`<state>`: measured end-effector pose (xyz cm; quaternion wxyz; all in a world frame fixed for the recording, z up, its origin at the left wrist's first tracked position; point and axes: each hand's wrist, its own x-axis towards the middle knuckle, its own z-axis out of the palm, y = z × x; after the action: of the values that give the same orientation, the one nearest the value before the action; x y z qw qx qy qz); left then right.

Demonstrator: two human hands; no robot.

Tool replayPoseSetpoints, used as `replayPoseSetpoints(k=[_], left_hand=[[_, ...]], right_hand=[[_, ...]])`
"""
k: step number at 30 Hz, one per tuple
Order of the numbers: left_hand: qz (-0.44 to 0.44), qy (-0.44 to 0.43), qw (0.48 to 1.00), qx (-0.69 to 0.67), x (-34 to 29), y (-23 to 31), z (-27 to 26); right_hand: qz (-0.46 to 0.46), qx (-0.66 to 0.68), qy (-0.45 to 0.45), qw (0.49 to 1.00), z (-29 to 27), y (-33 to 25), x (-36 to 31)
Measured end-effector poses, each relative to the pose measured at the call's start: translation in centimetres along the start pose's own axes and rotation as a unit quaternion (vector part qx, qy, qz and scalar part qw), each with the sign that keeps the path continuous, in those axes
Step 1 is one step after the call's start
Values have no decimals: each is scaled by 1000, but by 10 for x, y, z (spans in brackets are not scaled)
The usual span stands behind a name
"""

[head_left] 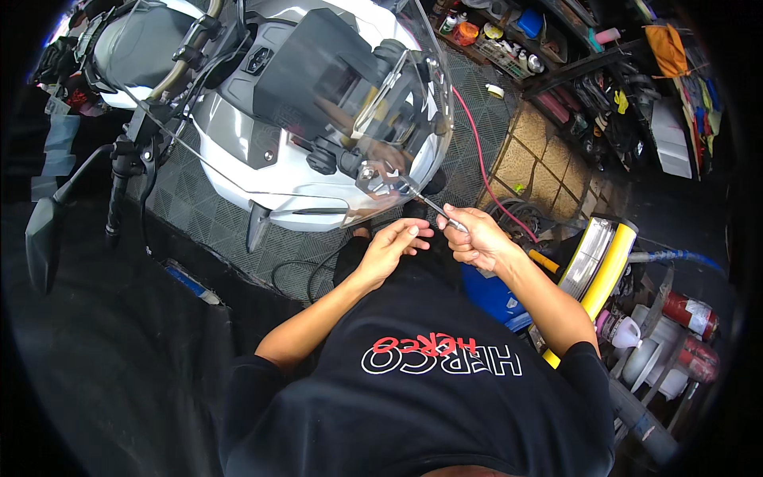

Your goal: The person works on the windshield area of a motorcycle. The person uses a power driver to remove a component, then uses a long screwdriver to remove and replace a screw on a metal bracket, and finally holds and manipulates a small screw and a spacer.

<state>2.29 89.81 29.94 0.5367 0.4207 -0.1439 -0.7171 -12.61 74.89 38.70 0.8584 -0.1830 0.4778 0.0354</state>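
Note:
My right hand (474, 237) is closed around the silver end of a slim ratchet-like wrench (433, 207). Its dark shaft slants up and left to a small head at the lower edge of a clear windscreen (417, 135). Whether that head sits on a fastener is too small to tell. Just left of the wrench's grip, my left hand (394, 248) hovers with loosely bent fingers apart and nothing visible in it. Both hands are beside the front of a white and grey motorcycle (238, 175). A round dark mount (322, 156) shows behind the windscreen.
A mirror (44, 238) sticks out at the motorcycle's left. The red hose (474, 131) runs over grey floor tiles (278, 256). Close by my right arm stand a yellow-framed lamp (608, 274) and a blue container (489, 296). Shelves of bottles (517, 56) line the back right.

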Motion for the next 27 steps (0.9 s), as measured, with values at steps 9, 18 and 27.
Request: replayPoseSetpoints(k=[9,18,27], left_hand=[[6,74,997,34,1,-1,2],[164,221,943,-188,-29,-2,-41],[139,2,978,-155,19,39,-59]], right_hand=[[-335,-763,203,515,26,9,-5],[-302,-735,196,575,27,4,9],[33,-177,49,982,15,-11,15]])
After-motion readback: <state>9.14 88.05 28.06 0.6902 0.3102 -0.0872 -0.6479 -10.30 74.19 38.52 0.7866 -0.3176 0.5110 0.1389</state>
